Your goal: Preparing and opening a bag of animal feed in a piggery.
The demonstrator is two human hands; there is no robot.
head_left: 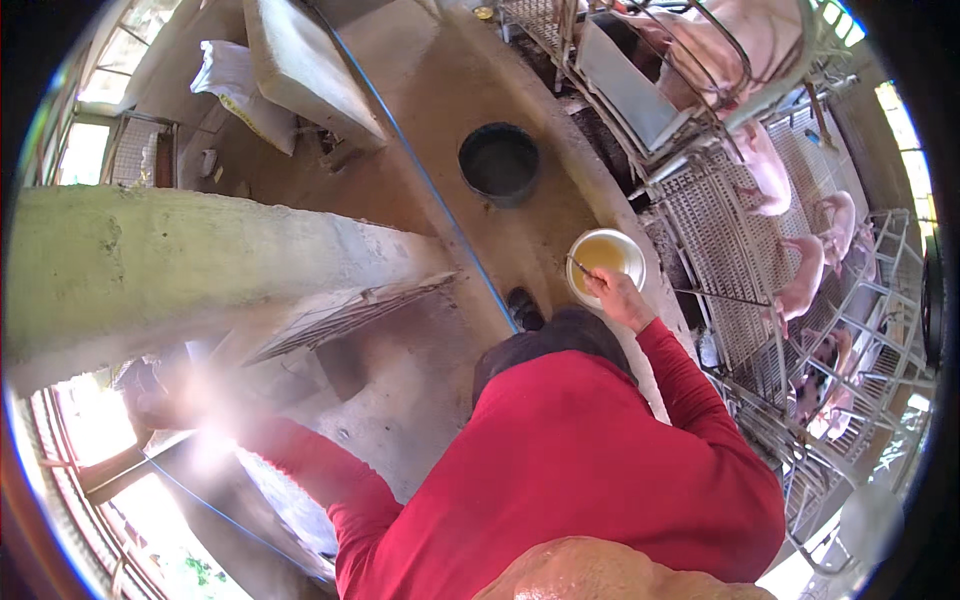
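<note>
My right hand (616,294) is closed at the near side of a white bucket (637,252) that holds yellowish liquid (601,256). From its fingers a thin, dark, stick-like handle (577,265) reaches over the liquid; its far end is too small to make out. My left arm stretches out to the left past a concrete post, in a red sleeve. Glare and blur cover my left hand (165,408), so its fingers and anything in them cannot be made out.
A round black tub (499,165) stands ahead on the wet floor. A blue hose or rope (412,150) runs along the walkway. At right are metal pens with slatted floors, holding a large pig (735,45) and several piglets (765,170). A thick concrete post (200,265) juts in from the left. A white sack (245,95) lies farther off.
</note>
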